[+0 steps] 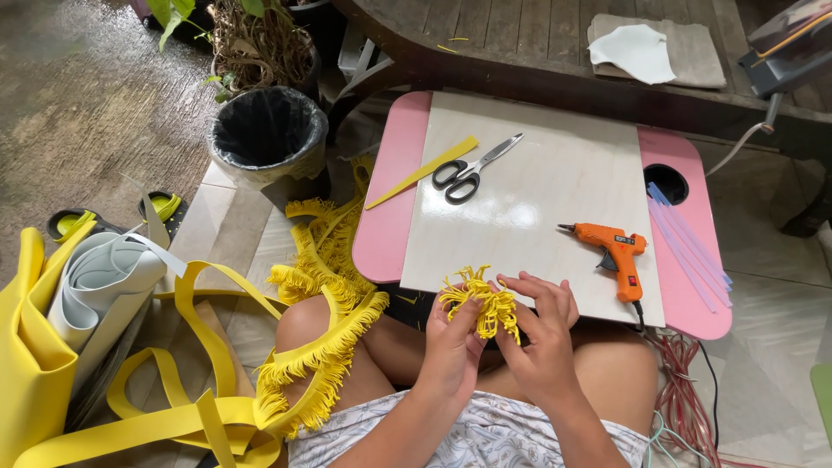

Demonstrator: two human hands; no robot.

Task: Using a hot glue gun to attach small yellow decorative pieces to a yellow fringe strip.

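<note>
Both of my hands hold a small bundle of yellow fringed foam [482,301] over my lap, at the near edge of a pink and white lap table [520,208]. My left hand [451,347] grips it from the left, my right hand [544,334] from the right, with fingers curled around the fringe. A long yellow fringed strip [325,286] trails from my left knee down to the floor. On the table lie an orange glue gun [614,250], black-handled scissors [472,169] and a flat yellow strip [422,172].
A black-lined bin [269,130] and a potted plant [260,43] stand at the far left. Yellow foam sheets and a grey roll [95,286] lie on the floor to my left. Purple strips [689,243] rest on the table's right side. Red cable [685,390] coils at the right.
</note>
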